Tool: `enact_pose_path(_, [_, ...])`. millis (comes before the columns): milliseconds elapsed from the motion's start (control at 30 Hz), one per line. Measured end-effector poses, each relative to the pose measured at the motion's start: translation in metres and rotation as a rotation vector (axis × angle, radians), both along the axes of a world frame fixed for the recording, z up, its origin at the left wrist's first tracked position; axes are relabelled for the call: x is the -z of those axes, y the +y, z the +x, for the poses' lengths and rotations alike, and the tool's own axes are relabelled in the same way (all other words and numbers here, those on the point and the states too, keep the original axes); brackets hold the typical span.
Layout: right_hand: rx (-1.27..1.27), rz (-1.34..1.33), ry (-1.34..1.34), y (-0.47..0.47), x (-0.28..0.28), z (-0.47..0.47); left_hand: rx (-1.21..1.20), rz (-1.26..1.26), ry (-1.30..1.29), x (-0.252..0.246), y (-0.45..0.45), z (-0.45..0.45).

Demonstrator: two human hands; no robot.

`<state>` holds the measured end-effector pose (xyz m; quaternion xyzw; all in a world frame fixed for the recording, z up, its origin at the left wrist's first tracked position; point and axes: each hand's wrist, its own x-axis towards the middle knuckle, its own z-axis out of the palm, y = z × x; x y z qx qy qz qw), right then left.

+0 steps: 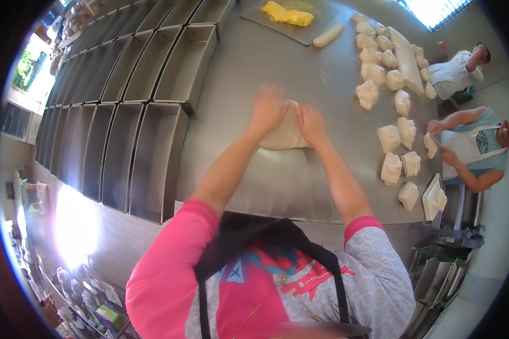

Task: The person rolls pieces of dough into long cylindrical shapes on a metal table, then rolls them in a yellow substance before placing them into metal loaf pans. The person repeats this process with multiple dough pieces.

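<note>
A flattened sheet of pale dough (286, 133) lies on the metal worktable (237, 178) in front of me. My left hand (269, 108), slightly blurred, rests at the dough's far left edge. At its far right side, my right hand (311, 123) presses with the fingers close together. Between the two hands the far end of the dough narrows and looks turned over. Whether the fingers pinch the dough or only lie on it is hard to see.
Rows of empty metal loaf pans (157, 156) cover the left side. Ahead are yellow fat (288, 15) on a metal tray (267, 25) and a dough roll (328, 35). Several dough pieces (372, 74) lie right, near a co-worker (471, 144) holding dough; another person (454, 72) stands beyond.
</note>
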<state>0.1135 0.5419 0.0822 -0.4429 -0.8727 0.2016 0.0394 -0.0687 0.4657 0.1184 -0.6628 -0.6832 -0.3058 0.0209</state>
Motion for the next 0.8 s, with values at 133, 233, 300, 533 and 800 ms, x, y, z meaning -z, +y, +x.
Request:
enact_pose_path(133, [-0.155,0.578,0.320,-0.070,-0.048,0.010,0.255,-0.047,-0.113,-0.004,-0.031,0.012])
enact_pose_path(233, [-0.110,0.567,0.363,-0.080,-0.091,0.004,0.209,0.118,0.004,-0.021,-0.076,0.024])
enact_pose_path(300, [0.060,0.046,-0.118,-0.066,-0.101,-0.009,0.144,-0.185,0.067,-0.031,-0.074,0.026])
enact_pose_path(533, [0.082,0.969,0.294,0.037,-0.029,-0.076,-0.190,0.072,0.025,0.013,0.044,0.025])
enact_pose_path(800, [0.121,0.185,0.125,0.010,-0.025,-0.055,-0.108,-0.256,-0.334,-0.003,0.035,0.022])
